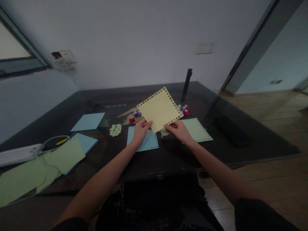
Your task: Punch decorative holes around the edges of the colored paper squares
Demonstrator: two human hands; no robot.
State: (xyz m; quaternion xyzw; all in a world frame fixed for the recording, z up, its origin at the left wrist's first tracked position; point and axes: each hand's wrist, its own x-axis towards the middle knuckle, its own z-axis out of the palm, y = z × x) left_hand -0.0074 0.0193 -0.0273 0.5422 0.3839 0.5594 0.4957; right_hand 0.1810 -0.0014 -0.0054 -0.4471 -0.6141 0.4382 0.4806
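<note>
A yellow paper square (159, 109) with punched holes along its edges is lifted above the dark table (168, 157), tilted like a diamond. My left hand (141, 130) pinches its lower left edge and my right hand (177, 129) pinches its lower right edge. Below the hands lie a blue punched sheet (147, 144) and a pale green punched sheet (199, 129). Small craft punches, red (132, 120) and purple (137, 113), sit behind the yellow sheet, with more punches (184, 109) to its right.
A pile of paper scraps (115, 129) lies left of the blue sheet. Plain blue paper (88, 121) and green sheets (64, 156) cover the left side, beside a white power strip (19, 154) with cables. A dark upright object (187, 84) stands at the back.
</note>
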